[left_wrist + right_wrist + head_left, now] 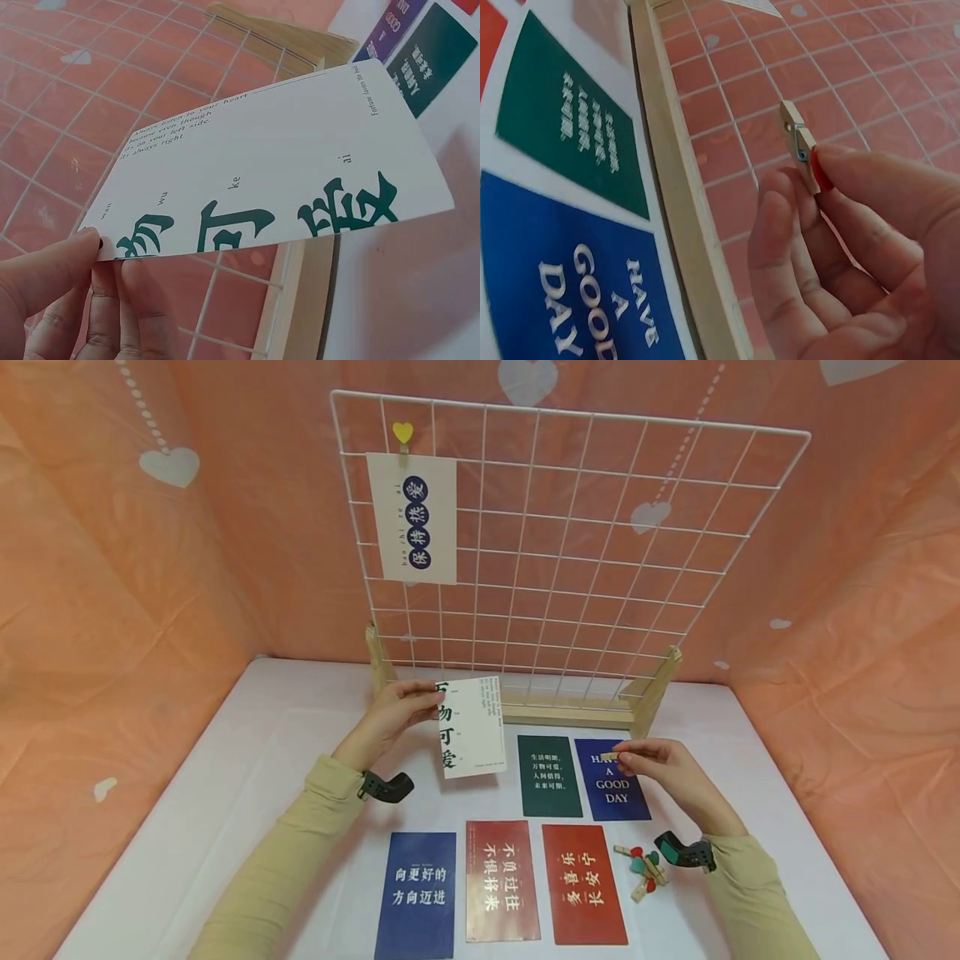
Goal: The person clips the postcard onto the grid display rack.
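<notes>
A white card with large dark green characters is pinched at its left edge by my left hand, thumb in front and fingers behind. It is raised off the table, before the lower part of the white wire grid. My right hand pinches a small wooden clothespin between thumb and fingers; a red piece shows at the thumb. In the head view this hand overlaps the blue "HAVE A GOOD DAY" card. Upper left on the grid, a cream card hangs from a clothespin with a yellow heart.
Beside the blue card lies a green card. Nearer are another blue card, a faded red card and a brighter red card. Several heart clothespins lie in a pile at right. A wooden base holds the grid up.
</notes>
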`<state>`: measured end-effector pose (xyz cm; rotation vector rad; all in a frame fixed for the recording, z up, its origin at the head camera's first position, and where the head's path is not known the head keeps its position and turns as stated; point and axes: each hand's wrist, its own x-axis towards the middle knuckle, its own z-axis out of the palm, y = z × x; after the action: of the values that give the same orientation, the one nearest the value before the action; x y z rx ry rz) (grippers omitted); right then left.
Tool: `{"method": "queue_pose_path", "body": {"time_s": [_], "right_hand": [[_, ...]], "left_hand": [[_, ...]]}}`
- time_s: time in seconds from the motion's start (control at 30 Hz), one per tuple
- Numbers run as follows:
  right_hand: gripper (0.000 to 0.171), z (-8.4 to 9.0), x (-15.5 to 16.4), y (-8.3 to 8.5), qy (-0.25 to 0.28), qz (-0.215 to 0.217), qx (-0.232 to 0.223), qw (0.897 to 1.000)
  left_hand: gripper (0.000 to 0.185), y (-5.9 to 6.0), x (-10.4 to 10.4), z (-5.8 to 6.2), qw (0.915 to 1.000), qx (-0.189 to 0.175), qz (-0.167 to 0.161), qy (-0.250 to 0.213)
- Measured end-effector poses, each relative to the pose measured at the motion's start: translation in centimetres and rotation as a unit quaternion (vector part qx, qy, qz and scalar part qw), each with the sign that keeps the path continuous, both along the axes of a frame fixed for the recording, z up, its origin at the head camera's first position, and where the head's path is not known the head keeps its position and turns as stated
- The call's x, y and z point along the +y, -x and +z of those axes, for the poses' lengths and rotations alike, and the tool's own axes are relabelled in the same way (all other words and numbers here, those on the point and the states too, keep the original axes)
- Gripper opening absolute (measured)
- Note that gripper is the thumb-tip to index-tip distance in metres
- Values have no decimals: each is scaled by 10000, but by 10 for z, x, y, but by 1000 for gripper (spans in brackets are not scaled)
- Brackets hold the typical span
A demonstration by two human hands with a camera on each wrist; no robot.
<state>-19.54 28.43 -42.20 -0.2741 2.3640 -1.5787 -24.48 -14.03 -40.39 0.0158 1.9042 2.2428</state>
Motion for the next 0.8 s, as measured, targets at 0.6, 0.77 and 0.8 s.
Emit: {"method": "queue_pose_path", "body": {"time_s": [0.6,0.77,0.8], "right_hand": [[43,33,-34,20,134,137,454,9988],[40,35,-42,24,476,228,475,9975],[40,36,-44,25,525,251,486,9971]], "left_hand": [[29,-2,10,15,9999,131,63,-83],[28,-2,11,18,9998,153,70,-136],[28,-2,11,18,9998,147,74,-139]]}}
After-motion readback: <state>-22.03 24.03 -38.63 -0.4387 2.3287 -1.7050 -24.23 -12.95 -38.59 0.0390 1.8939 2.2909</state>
